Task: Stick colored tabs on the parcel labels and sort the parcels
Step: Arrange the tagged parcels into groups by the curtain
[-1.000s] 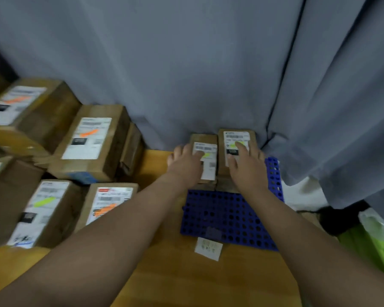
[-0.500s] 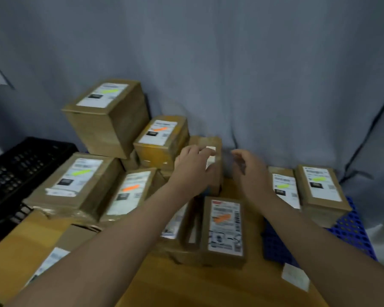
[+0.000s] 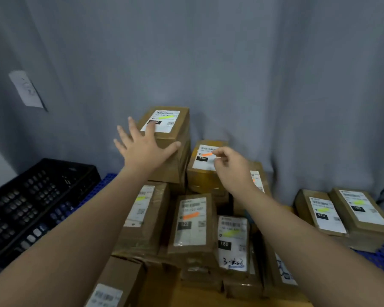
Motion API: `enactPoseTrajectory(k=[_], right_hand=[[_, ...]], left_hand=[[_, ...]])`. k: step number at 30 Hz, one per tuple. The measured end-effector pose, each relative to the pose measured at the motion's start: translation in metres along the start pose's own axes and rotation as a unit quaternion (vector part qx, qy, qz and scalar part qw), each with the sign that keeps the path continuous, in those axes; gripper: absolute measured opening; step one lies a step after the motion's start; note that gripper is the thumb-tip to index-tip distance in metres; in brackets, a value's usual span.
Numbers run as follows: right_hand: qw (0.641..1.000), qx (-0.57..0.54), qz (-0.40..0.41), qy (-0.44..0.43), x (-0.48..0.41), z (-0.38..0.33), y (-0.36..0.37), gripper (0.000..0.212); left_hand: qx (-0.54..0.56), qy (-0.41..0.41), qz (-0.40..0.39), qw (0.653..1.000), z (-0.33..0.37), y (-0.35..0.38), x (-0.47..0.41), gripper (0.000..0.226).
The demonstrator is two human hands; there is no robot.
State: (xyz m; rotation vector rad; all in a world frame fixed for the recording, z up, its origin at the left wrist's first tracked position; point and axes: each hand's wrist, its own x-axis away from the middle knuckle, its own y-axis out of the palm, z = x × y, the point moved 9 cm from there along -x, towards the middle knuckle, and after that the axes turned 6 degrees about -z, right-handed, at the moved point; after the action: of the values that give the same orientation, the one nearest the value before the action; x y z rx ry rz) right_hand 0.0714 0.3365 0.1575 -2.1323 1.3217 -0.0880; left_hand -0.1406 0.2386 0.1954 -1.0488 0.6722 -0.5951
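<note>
Head view: left the two flat yellow-tabbed parcels (image 3: 319, 216) on the blue mat (image 3: 381, 260), well right of the right fingers, and reached into the pile instead; likely that pair sorted, next pick begun. Spread the left hand (image 3: 146, 149) flat, fingers straight, over the tall taped cardboard box (image 3: 179, 131), fingertips on its smooth white label near the yellow tab (image 3: 164, 117). Curled the right hand (image 3: 231, 168) just beside the orange tab (image 3: 206, 154) on a squat box (image 3: 200, 180); pinching anything or not, could not tell.

Both hands are off the right-side parcels (image 3: 321, 216). The left hand (image 3: 142, 147) spreads over the top parcel (image 3: 171, 120), the right hand (image 3: 231, 167) curls above the orange-tabbed parcel (image 3: 203, 161)
</note>
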Motion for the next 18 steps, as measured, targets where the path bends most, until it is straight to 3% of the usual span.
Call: enactPoseTrajectory(k=[3, 6, 10, 13, 18], right_hand=[[1.000, 0.005, -0.009, 0.002, -0.007, -0.015, 0.013, 0.022], [1.000, 0.005, -0.019, 0.013, -0.013, -0.025, 0.024, 0.023], [0.999, -0.014, -0.025, 0.026, -0.015, -0.030, 0.032, 0.022], [0.996, -0.080, -0.008, 0.033, -0.012, -0.032, 0.028, 0.019], [0.963, -0.264, -0.013, 0.053, -0.008, -0.043, 0.013, 0.019]], left_hand=[[0.080, -0.018, -0.041, 0.996, -0.014, 0.013, -0.001, 0.098], [0.154, -0.030, -0.020, 0.987, -0.011, 0.013, 0.002, 0.101], [0.213, -0.042, 0.031, 0.976, -0.005, 0.010, 0.004, 0.089], [0.222, -0.032, 0.085, 0.971, -0.003, -0.002, 0.013, 0.082], [0.240, 0.067, 0.182, 0.951, 0.025, -0.056, 0.034, 0.079]])
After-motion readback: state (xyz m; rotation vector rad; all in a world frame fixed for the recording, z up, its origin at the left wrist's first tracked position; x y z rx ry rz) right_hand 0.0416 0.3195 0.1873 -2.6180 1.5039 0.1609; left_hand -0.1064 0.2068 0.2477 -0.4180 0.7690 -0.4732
